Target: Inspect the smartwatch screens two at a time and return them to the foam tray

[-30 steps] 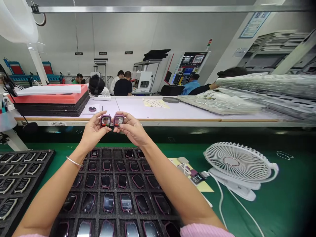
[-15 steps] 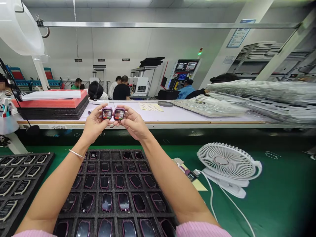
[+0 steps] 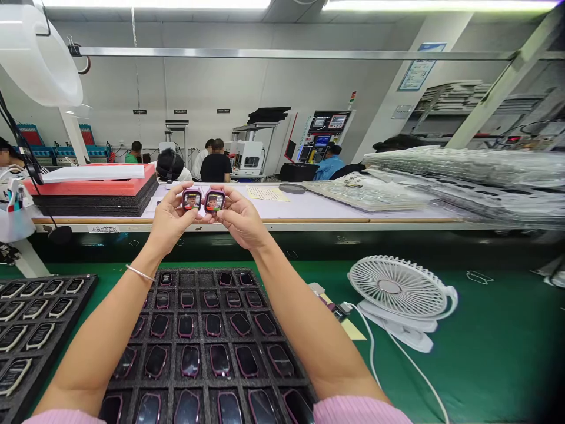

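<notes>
My left hand [image 3: 168, 221] pinches a purple-framed smartwatch case [image 3: 191, 201], no strap showing, at its left side and lower edge. A matching smartwatch case [image 3: 214, 201] is held upright in my right hand [image 3: 243, 219], with the thumb at its lower right. The two sit side by side with a narrow gap, both lit screens facing me. Below my forearms lies a black foam tray [image 3: 198, 383] whose compartments hold several similar purple watch cases [image 3: 190, 360], screens mostly dark. Two compartments in its back row hold no watch.
At left, another foam tray [image 3: 57, 321] holds pale-framed watch cases. A white clip fan [image 3: 397, 288] with a cable stands right on the green mat. Stacked clear plastic trays [image 3: 468, 176] and red-and-black foam [image 3: 95, 182] rest on the raised shelf. Several people sit beyond.
The camera view has tilted up slightly and shifted, bringing ceiling lights in. Both hands keep hold of their watch cases in nearly the same position.
</notes>
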`<control>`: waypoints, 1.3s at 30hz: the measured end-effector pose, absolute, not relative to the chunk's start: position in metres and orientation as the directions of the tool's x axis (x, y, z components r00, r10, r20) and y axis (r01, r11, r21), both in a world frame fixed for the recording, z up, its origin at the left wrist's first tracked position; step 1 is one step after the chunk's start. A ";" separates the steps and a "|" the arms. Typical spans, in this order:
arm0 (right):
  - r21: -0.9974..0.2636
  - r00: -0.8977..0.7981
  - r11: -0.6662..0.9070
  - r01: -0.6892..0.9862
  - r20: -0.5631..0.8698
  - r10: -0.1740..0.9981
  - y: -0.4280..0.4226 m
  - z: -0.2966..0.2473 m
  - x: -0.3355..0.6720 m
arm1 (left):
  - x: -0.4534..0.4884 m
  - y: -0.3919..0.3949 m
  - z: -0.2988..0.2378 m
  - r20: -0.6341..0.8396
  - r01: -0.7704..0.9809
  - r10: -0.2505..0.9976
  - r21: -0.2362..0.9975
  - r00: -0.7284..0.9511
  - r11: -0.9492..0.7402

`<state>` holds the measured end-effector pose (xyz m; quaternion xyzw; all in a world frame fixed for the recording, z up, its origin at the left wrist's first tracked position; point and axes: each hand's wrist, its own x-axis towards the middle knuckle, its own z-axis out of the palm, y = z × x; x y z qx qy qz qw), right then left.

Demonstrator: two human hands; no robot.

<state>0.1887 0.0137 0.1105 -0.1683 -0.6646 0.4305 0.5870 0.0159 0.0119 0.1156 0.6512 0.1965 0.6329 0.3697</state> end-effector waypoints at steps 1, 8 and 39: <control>-0.769 -0.256 0.574 -0.281 0.637 0.727 0.013 0.111 0.188 | 0.015 0.011 0.116 0.679 -0.212 0.724 0.730 0.124 -0.649; -0.779 -0.281 0.554 -0.294 0.625 0.728 0.005 0.114 0.184 | 0.009 0.006 0.116 0.669 -0.175 0.732 0.742 0.129 -0.648; -0.792 -0.280 0.563 -0.237 0.611 0.741 0.000 0.091 0.184 | 0.007 0.002 0.093 0.649 -0.168 0.742 0.761 0.169 -0.627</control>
